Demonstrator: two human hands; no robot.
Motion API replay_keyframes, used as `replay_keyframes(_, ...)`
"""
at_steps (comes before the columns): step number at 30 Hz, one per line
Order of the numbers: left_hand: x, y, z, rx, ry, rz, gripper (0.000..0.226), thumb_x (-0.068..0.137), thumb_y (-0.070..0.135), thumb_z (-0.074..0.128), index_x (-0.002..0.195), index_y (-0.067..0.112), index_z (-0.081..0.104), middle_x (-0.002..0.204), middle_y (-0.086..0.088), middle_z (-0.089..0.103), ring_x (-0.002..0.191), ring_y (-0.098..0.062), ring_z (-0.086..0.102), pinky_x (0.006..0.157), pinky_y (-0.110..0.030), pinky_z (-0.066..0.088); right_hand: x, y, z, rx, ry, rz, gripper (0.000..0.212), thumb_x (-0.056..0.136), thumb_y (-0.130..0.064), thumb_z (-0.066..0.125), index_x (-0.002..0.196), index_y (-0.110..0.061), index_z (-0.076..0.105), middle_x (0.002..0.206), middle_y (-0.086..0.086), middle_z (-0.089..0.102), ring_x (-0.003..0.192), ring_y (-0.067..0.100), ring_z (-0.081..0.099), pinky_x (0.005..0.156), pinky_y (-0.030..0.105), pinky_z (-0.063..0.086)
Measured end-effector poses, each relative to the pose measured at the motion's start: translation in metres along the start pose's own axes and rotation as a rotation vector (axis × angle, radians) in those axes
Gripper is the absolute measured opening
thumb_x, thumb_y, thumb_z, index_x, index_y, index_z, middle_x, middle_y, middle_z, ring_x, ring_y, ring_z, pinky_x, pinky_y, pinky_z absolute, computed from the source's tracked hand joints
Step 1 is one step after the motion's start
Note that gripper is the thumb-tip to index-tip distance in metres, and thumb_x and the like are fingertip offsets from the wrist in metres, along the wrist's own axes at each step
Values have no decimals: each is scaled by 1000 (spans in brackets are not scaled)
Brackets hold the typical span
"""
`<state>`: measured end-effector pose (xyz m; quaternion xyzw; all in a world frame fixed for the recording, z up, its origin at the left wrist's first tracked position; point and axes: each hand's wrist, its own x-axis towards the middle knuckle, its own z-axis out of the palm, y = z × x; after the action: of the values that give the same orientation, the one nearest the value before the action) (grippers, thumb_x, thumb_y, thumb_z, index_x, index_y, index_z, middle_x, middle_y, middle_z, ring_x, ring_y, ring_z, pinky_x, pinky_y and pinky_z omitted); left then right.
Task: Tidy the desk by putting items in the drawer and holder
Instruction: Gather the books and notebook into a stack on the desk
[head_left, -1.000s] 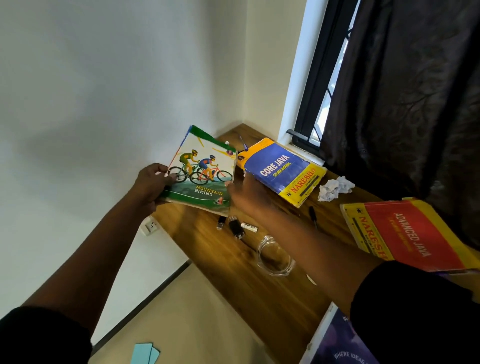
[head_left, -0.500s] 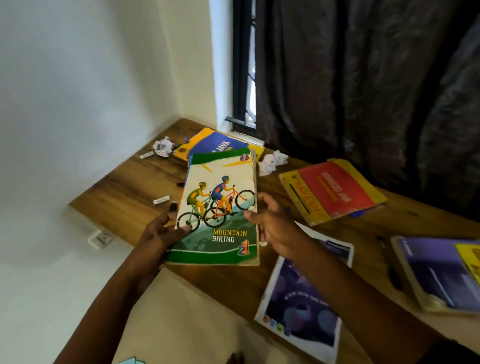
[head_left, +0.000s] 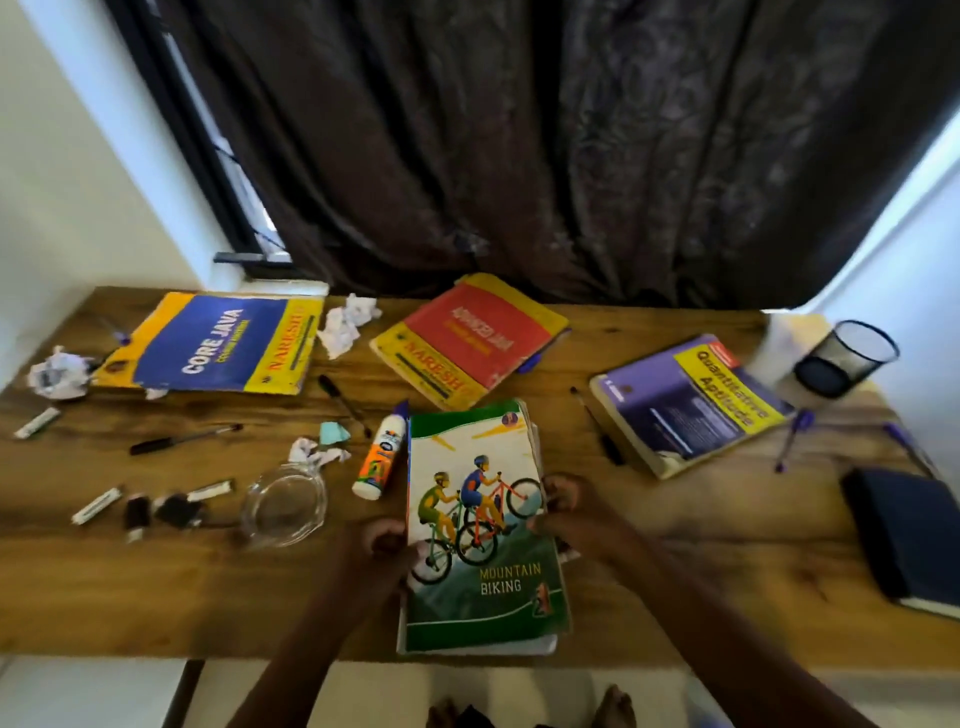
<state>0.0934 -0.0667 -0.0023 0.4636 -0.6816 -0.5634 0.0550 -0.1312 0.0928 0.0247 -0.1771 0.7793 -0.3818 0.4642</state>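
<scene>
Head view of a wooden desk (head_left: 156, 587) in mid-tidy, read from left to right.

Far left of the fingers: a crumpled white paper ball (head_left: 56, 373) and a large blue-and-yellow "Core Java" book (head_left: 218, 345) lie flat. Nearer, a black pen (head_left: 182, 439), small white and black oddments and a clear glass dish (head_left: 284, 506) lie loose, well apart from both hands.

Just left of the fingers: a white-and-orange glue bottle (head_left: 382, 452) lies on its side, beside the far left edge of the held book.

Centre: the left hand (head_left: 382, 545) pinches the left long edge of the green-and-white "Mountain Biking" paperback (head_left: 480, 525), fingers curled narrow on it. The right hand (head_left: 574, 514) clasps the opposite long edge, fingers likewise closed on the book. The book's long axis runs away from the person, between the two hands, its near end overhanging the desk's front edge; whether it rests on the desk cannot be told.

Beyond the fingers: a red-and-yellow "Advanced Java" book (head_left: 470, 340).

Right of the fingers: a purple-and-yellow "Quantitative Aptitude" book (head_left: 691, 402), then a black mesh holder (head_left: 844, 358) at the far right, nearer the right hand. No drawer is visible.

Judgement: both hands share the book equally, so it likely travels toward the unseen drawer.
</scene>
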Motion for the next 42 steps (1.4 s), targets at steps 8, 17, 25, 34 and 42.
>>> replay_keyframes(8,2,14,5,352,84,88,33,72,37,90,95,31,67,78,10,75,64,-9,71,66,-40,61,-6,19,-4,-29,82,32,34,84,-7,81,110,-14,59,108,10,71,87,26,76,68,45,65)
replay_keyframes(17,2,31,9,646,107,155,32,72,40,89,92,31,66,79,16,68,75,-6,64,68,-28,50,-3,37,-8,-134,83,-56,39,81,-19,84,110,-21,58,106,2,70,88,19,74,67,41,66)
replay_keyframes(25,20,88,64,649,180,421,41,85,34,79,123,26,66,121,2,69,108,-23,67,86,-40,56,-5,49,-78,-156,504,-141,20,91,-46,70,96,-29,64,100,-10,69,93,10,64,76,34,56)
replay_keyframes(34,81,192,191,700,-52,611,62,97,39,64,151,17,41,149,-8,52,136,-26,50,106,-39,47,24,62,-172,313,754,104,51,91,-30,74,127,-14,40,131,10,61,115,29,65,93,46,57)
replay_keyframes(42,153,256,287,992,-174,533,71,98,50,57,153,11,34,156,-16,41,142,-34,42,116,-42,36,59,63,-204,295,709,223,58,81,-29,82,115,-21,36,122,9,64,107,35,69,78,52,63)
